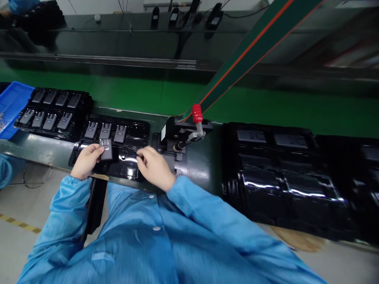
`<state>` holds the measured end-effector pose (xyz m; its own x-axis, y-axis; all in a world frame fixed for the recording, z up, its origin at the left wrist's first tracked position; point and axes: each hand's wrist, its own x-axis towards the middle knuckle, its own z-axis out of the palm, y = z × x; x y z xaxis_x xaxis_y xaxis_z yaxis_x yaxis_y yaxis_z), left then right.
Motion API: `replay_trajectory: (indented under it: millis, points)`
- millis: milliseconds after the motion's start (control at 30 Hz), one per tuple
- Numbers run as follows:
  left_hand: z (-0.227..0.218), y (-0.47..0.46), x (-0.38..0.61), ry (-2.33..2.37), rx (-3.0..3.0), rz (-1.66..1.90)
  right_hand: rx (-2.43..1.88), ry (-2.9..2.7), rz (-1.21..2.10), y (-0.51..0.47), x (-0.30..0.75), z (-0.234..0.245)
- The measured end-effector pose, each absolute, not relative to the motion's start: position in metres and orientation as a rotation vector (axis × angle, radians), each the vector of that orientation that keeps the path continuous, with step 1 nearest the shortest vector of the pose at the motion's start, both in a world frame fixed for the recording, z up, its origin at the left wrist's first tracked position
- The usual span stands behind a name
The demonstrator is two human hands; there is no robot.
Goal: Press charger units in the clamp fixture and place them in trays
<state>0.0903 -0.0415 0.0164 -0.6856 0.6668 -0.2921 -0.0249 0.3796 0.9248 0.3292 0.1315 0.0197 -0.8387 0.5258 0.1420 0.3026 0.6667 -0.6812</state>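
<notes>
My left hand [85,161] grips a small dark-grey device case [106,151] by its left side, thumb on top. The case is over the front of a black moulded tray [138,129], where several similar cases [120,134] stand in the back row. My right hand [155,167] is above the right side of this tray, its thumb and fingers curled together. Whatever they may pinch is hidden. Close to its right stands a black toggle-clamp fixture [170,136] with a red handle [197,113].
At left, another black tray [85,104] carries two rows of cases beside a blue bin [16,98]. Larger black trays [231,157] with flat dark-grey parts stand at right. A green band with orange edges [254,41] slants behind the clamp. A blue sleeve [10,169] shows at far left.
</notes>
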Motion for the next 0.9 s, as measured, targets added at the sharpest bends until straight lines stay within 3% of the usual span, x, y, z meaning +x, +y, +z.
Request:
replay_trajectory:
  millis: [167,367,733,900]
  points:
    - [0.020,-0.047,0.096,1.971,0.555,1.316,-1.093,-2.848,0.511,0.176,0.236,0.028]
    - [0.019,-0.053,0.094,1.935,0.551,1.275,-1.139,-2.929,0.333,0.194,0.210,0.018]
    - [0.009,-0.052,0.088,1.838,0.530,1.295,-1.175,-2.911,0.346,0.207,0.204,0.005]
    - [0.018,-0.048,0.094,1.825,0.513,1.309,-0.992,-2.648,0.667,0.195,0.216,0.004]
